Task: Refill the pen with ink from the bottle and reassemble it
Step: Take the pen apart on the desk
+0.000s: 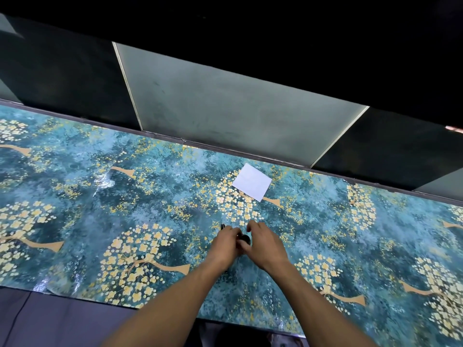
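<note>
My two hands meet over the middle of the patterned table (150, 196). My left hand (225, 245) is closed around a black pen (222, 226); only its dark end pokes out above the fingers. A small dark round ink bottle (245, 238) sits between the hands, mostly hidden. My right hand (264, 246) curls around the bottle, with the thumb against its near side and the fingers over its far side. I cannot make out whether the bottle's cap is on or off.
A white square of paper (251, 182) lies on the table beyond the hands. The table's far edge meets a dark wall with a grey panel (225, 101). The near table edge runs below my forearms.
</note>
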Tool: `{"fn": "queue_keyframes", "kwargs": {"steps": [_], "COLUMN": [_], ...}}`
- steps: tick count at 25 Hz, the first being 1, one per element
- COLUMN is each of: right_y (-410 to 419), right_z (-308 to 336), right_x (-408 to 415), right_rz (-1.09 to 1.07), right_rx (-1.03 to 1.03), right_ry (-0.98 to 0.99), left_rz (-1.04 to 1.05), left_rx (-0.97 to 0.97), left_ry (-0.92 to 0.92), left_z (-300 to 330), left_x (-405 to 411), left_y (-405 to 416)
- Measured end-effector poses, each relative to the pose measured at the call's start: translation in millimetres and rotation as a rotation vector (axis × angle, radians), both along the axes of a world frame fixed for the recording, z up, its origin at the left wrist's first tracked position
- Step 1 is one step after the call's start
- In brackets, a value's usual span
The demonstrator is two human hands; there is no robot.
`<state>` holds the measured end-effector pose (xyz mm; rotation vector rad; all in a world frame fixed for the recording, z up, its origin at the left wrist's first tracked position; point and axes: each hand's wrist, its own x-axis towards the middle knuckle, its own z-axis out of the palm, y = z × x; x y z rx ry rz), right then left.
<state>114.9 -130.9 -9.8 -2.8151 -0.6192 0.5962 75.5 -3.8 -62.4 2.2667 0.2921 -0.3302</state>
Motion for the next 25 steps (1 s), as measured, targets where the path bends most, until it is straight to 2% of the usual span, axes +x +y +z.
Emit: {"fn": "queue_keyframes", "kwargs": {"steps": [3,8,10,13,15,20,23,25], "right_y": [9.3,11.3,8.6,9.3,13.2,11.0,8.2,11.4], "right_z": [-0.1,0.3,0.8,-0.5,-0.6,-1.4,-0.5,-0.2], "right_x": [-2.2,-2.3,-6.1,-8.0,-7.7,-5.5,-5.7,-5.7], "right_rz": [-0.047,0.093,0.045,-0.082,-0.091,-0.010,-0.118,-0.199], "right_rx": [-0.139,-0.032,-0.034,-0.141,-0.168,-0.050,0.055,-0.003], "right_ry": [-0.060,-0.023,-0.049,-0.076,-0.090,-0.009,0.061,0.025], "left_rz": [-0.005,-0.010,-0.015,-0.022,-0.014,-0.018,-0.021,-0.023], "left_rx": [0.028,-0.014,0.006,0.052,0.048,0.012,0.003,0.018], "left_ry": [-0.008,-0.017,-0.026,-0.028,-0.026,-0.001,-0.006,-0.017], "left_z": [-4.0,-5.7,-7.4,-5.9,-4.9,-8.4,-9.5,-8.5], "left_x": [-0.3,-1.2,-1.5,-1.9,-0.2,1.2,0.4,1.3], "left_y": [1.8,3.9,2.9,1.1,1.9,4.1,2.8,2.9]}}
